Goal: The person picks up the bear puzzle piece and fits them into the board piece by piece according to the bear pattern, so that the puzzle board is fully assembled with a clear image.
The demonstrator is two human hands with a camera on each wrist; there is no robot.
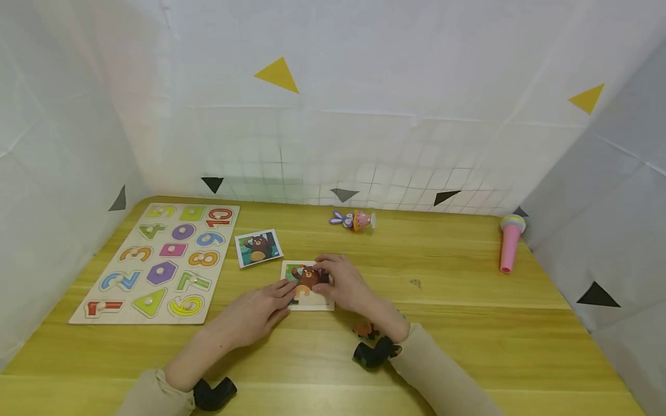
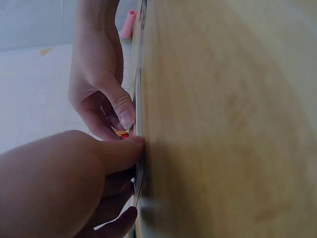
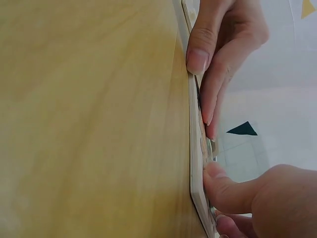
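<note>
A small wooden puzzle board (image 1: 316, 304) with a brown bear picture lies flat on the table, its lower middle bare wood. My left hand (image 1: 260, 309) rests on the board's left side, fingers fairly straight, thumb by the near edge in the right wrist view. On the right side, my right hand (image 1: 346, 283) pinches a bear puzzle piece (image 1: 308, 277) between thumb and fingers, partly hiding it. A bear picture card (image 1: 259, 248) lies behind and left of the board. Under the right wrist, an orange-brown puzzle piece (image 1: 366, 330) is partly covered.
A number-and-shape peg board (image 1: 174, 249) lies at the left. A rabbit toy (image 1: 355, 220) sits at the back, and a pink toy microphone (image 1: 510, 245) is at the far right. White sheets (image 1: 364, 63) enclose the table on three sides.
</note>
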